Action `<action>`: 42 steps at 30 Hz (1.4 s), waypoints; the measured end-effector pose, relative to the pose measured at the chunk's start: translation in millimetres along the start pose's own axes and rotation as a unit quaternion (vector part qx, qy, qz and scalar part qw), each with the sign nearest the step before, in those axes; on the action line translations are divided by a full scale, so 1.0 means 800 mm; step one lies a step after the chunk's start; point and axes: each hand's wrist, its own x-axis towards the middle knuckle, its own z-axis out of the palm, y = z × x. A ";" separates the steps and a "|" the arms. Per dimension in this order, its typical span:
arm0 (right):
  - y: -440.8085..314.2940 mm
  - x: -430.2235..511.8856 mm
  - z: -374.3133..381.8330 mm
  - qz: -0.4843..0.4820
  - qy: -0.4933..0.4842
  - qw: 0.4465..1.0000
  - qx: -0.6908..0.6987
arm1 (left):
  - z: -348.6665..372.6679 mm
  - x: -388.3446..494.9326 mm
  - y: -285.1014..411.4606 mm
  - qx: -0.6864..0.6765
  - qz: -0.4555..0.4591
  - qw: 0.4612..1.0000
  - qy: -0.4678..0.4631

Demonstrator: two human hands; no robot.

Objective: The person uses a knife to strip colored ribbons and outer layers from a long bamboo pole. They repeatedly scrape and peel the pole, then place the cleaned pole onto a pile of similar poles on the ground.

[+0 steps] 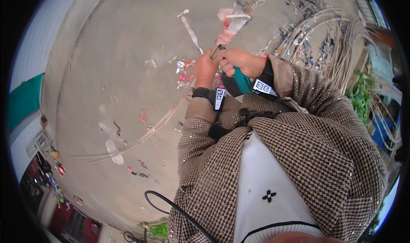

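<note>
My left hand [205, 68] is closed around a long thin rod [165, 118], which runs from the lower left up to the top right. Beyond that hand, pink and white cloth strips [233, 26] are wrapped on the rod. My right hand [246, 62] grips the teal handle [241, 81] of a black-and-teal hand tool. The tool's dark nose [221, 47] meets or nearly meets the rod right beside my left fingers; the exact contact is hidden. Both wrists wear black straps with printed tags.
A white cloth strip [191, 31] lies on the concrete ground [105, 50]. Pink and white scraps [184, 76] are scattered near my left hand. A large coil of bent rods [339, 44] sits at the right, by green plants [358, 97]. A black cable [179, 207] loops at my left side.
</note>
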 end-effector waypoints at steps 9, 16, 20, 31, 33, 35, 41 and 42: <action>-0.013 -0.038 0.010 0.099 -0.067 0.991 -0.067 | -0.021 -0.026 -0.037 0.107 0.050 0.988 0.097; -0.024 -0.134 -0.001 0.015 0.049 0.992 -0.119 | -0.027 -0.035 -0.105 0.068 -0.015 0.995 0.066; -0.027 -0.204 -0.016 -0.131 0.206 0.942 -0.230 | -0.062 -0.074 -0.202 0.006 -0.102 0.995 -0.005; 0.043 0.036 0.042 -0.481 0.138 0.850 -0.166 | -0.138 -0.085 -0.210 -0.017 -0.090 0.994 -0.057; 0.033 0.040 0.061 -0.473 0.115 0.863 -0.134 | -0.149 -0.086 -0.184 -0.036 -0.094 0.991 -0.083; 0.029 0.035 0.072 -0.476 0.065 0.872 -0.096 | -0.159 -0.088 -0.158 -0.066 -0.069 0.987 -0.132; 0.043 0.026 0.075 -0.490 0.025 0.869 -0.062 | -0.182 -0.074 -0.096 -0.375 0.022 0.918 -0.126; 0.044 0.024 0.073 -0.485 0.014 0.873 -0.059 | -0.184 -0.068 -0.092 -0.376 0.022 0.917 -0.132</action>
